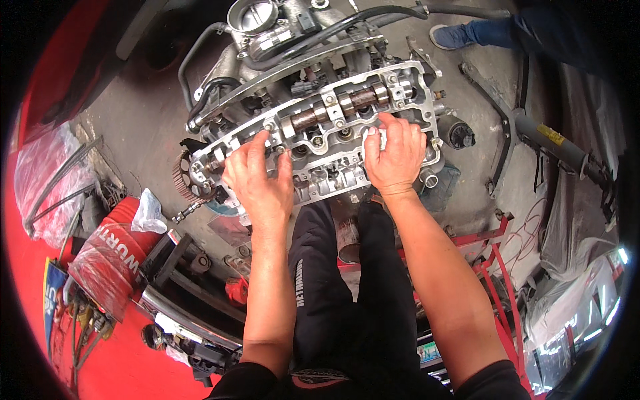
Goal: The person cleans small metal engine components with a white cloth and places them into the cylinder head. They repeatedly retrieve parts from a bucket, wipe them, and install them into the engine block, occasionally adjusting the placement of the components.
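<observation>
An aluminium cylinder head (319, 193) lies tilted across the upper middle, its valve side open to view. A dark camshaft (364, 100) runs along its far side under metal bearing caps (331, 107). On the left part of the head is my left hand (259, 183), fingers bent and thumb apart, touching the metal by the near end of the camshaft. My right hand (398, 155) rests on the right part, thumb and fingers apart with pale metal showing between them. What lies under both palms is hidden. A toothed cam pulley (184, 175) sits at the head's left end.
Behind the head stand an intake manifold with a round throttle body (253, 15) and black hoses. Another person's shoe (451, 37) is at upper right, near a metal stand (548, 135). Lower left holds a red drum (110, 250); a red frame (497, 267) is at lower right.
</observation>
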The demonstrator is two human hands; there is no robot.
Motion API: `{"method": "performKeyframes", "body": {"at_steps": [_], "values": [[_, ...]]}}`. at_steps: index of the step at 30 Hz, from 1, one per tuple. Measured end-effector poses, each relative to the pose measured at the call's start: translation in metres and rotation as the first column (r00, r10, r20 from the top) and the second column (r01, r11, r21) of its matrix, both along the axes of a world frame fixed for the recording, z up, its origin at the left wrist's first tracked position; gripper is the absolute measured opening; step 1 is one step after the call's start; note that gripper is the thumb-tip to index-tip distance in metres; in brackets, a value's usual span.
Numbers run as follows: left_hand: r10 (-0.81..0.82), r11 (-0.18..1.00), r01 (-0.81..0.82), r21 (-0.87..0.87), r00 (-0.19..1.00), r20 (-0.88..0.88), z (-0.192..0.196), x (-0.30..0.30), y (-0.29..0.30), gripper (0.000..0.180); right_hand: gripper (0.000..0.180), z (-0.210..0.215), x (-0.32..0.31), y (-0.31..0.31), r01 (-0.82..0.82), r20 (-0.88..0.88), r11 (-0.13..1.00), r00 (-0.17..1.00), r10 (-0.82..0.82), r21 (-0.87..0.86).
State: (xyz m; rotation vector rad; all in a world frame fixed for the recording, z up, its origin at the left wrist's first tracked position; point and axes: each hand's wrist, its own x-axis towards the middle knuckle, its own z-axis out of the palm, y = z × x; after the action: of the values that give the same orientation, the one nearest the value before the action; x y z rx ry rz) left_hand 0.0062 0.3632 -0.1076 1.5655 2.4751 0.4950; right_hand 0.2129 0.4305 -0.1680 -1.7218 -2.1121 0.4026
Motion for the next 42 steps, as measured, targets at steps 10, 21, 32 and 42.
{"method": "performKeyframes", "body": {"at_steps": [10, 21, 32, 42], "values": [[-0.076, 0.997, 0.077, 0.026, 0.997, -0.028, 0.011, -0.010, 0.020, 0.029, 0.027, 0.001, -0.001, 0.000, 0.016, -0.017, 1.000, 1.000, -0.016, 0.024], [-0.019, 0.996, 0.013, -0.094, 0.998, -0.054, 0.025, -0.012, 0.046, 0.016, 0.024, -0.003, 0.003, 0.002, 0.020, -0.057, 0.998, 0.998, -0.017, 0.056], [-0.490, 0.872, 0.470, -0.140, 0.832, -0.261, 0.019, -0.028, 0.050, 0.018, 0.018, 0.000, 0.003, 0.001, 0.014, -0.082, 0.998, 0.997, -0.009, 0.054], [-0.464, 0.864, 0.428, -0.263, 0.881, -0.091, 0.034, -0.046, 0.066, 0.008, 0.016, 0.000, 0.001, 0.001, 0.025, -0.075, 0.997, 0.997, -0.020, 0.068]]}}
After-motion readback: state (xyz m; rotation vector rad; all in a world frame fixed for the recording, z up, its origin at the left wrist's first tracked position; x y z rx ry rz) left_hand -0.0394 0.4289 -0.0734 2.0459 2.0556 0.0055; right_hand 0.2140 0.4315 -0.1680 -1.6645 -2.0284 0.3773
